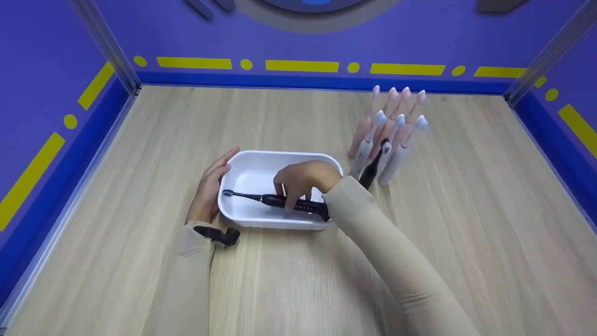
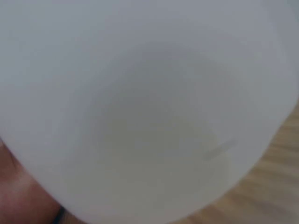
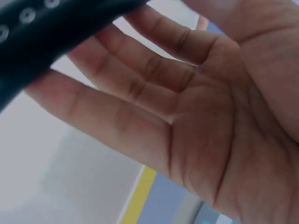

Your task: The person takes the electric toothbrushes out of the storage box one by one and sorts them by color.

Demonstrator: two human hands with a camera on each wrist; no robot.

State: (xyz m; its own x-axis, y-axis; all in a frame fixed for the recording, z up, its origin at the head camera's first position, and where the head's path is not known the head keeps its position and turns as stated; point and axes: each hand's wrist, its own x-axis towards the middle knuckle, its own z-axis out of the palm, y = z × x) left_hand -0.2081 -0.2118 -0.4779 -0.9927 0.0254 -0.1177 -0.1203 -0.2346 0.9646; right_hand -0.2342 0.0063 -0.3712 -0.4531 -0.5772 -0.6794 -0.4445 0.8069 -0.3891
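In the head view, a white plastic bin stands on the table. My left hand rests against its left side, fingers along the outer wall. The left wrist view is filled by the bin's blurred white wall, with part of that hand at the lower left. Inside the bin, my right hand pinches a black electric toothbrush by its handle. This brush lies lengthwise, its head toward the left wall. In the right wrist view, the fingertips meet the black handle, which has a row of small round marks.
Right of the bin stand several upright electric toothbrushes: pink ones behind, white ones with blue heads in front, and a black one partly behind my right sleeve. Purple panels border the wooden table.
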